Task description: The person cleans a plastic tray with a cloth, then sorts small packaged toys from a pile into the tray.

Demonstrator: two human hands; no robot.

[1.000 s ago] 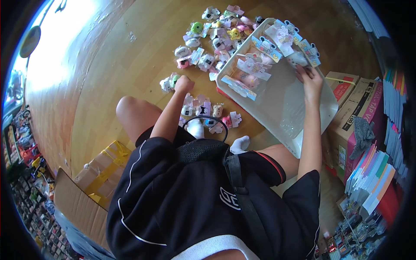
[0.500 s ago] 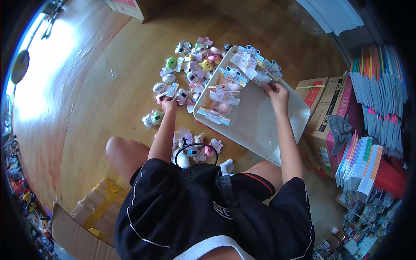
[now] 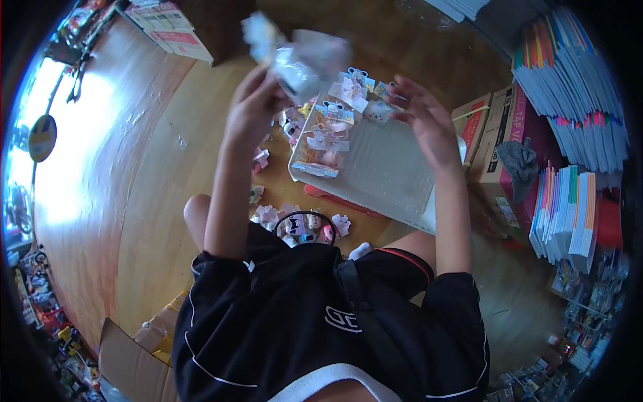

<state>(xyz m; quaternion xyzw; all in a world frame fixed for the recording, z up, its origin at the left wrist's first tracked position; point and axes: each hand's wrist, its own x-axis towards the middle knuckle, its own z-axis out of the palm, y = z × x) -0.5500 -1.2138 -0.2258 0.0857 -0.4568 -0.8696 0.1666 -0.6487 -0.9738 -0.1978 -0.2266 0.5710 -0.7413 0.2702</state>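
Note:
My left hand point(image 3: 256, 100) is raised above the floor, its fingers closed on a few small bagged plush toys point(image 3: 298, 70) with header cards, blurred by motion. Over the far right part of a white plastic tray point(image 3: 395, 157), my right hand point(image 3: 425, 119) holds nothing, with its fingers apart. Bagged plush toys with printed cards point(image 3: 328, 139) line the tray's left and far sides. One more bagged toy point(image 3: 379, 110) lies close to my right fingertips. Beyond the tray's left edge, more bagged toys point(image 3: 293, 127) are partly hidden behind my left hand.
A small pile of bagged toys point(image 3: 305, 224) lies by my feet. Cardboard boxes point(image 3: 495, 154) and stacks of coloured folders point(image 3: 569, 100) stand at the right. An open carton point(image 3: 137, 358) is at lower left. Something red point(image 3: 341, 199) shows under the tray.
My left hand has risen from the floor pile with bagged plush toys in it. My right hand has let go of the toy in the tray and lifted, fingers spread.

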